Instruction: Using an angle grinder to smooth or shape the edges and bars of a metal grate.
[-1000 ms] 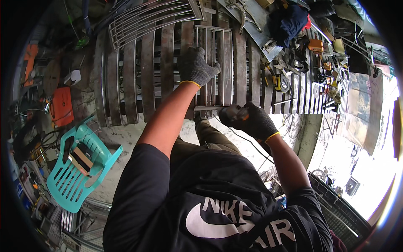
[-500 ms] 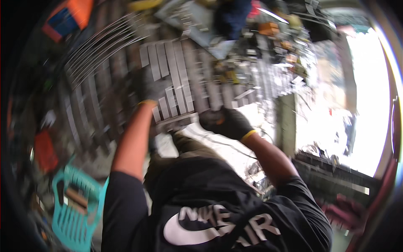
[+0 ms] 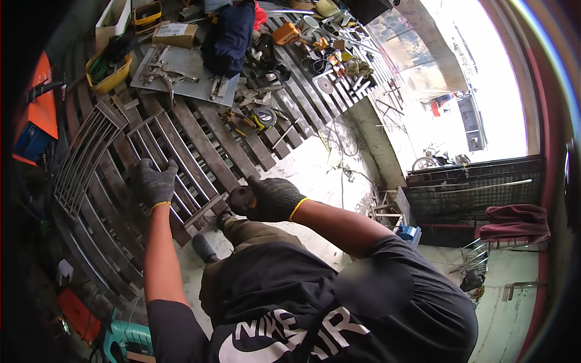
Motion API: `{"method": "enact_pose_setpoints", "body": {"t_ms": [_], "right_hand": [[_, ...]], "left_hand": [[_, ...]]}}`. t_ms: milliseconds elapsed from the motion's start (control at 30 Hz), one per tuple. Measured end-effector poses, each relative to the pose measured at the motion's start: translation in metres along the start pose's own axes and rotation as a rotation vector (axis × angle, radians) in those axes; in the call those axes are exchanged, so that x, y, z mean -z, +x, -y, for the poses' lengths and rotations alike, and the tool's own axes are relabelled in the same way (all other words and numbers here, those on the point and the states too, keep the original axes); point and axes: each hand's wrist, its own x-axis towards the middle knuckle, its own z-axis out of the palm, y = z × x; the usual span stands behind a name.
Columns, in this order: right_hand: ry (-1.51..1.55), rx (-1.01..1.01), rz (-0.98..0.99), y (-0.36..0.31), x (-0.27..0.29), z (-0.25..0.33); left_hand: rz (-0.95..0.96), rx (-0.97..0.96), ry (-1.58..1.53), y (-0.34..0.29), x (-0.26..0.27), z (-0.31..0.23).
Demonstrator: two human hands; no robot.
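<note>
A small metal grille (image 3: pixel 189 158) with several parallel bars lies on the slatted workbench in front of me. My left hand (image 3: pixel 156 184), in a dark grey glove with a yellow cuff, grips it along its left side. My right hand (image 3: pixel 275 199), gloved alike, is closed round a dark tool with a rounded end (image 3: pixel 241 200). This tool is beside the grille's near right corner; its exact kind is hidden by the hand. Left of the grille lies a second, larger barred metal panel (image 3: pixel 88 158).
The slatted metal bench (image 3: pixel 209 145) carries a grey plate (image 3: pixel 184 75) with clamps, a dark blue cloth (image 3: pixel 229 39), a tape measure (image 3: pixel 264 117) and a cut-off disc (image 3: pixel 325 85). A yellow tub (image 3: pixel 108 81) stands at far left. A teal plastic chair (image 3: pixel 121 334) is at lower left.
My view has swung, so the bench now appears tilted. The blur has cleared. My left hand stays at the grille, and the right stays near its close end.
</note>
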Motion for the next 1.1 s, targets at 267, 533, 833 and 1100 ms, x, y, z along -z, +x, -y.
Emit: {"method": "enact_pose_setpoints", "body": {"t_ms": [267,533,833,1100], "right_hand": [[0.004,-0.083,0.007,-0.005,-0.003,-0.003],[0.003,0.025,-0.047,-0.002,-0.007,0.006],[0.015,0.016,0.016,0.012,-0.02,0.01],[0.011,0.039,0.058,0.024,-0.018,0.039]], "left_hand": [[-0.079,-0.106,-0.04,0.002,-0.007,-0.001],[-0.168,-0.105,-0.032,-0.004,0.008,-0.004],[-0.074,-0.029,-0.014,-0.005,0.024,-0.014],[-0.152,-0.086,-0.033,-0.005,0.019,-0.009]]}}
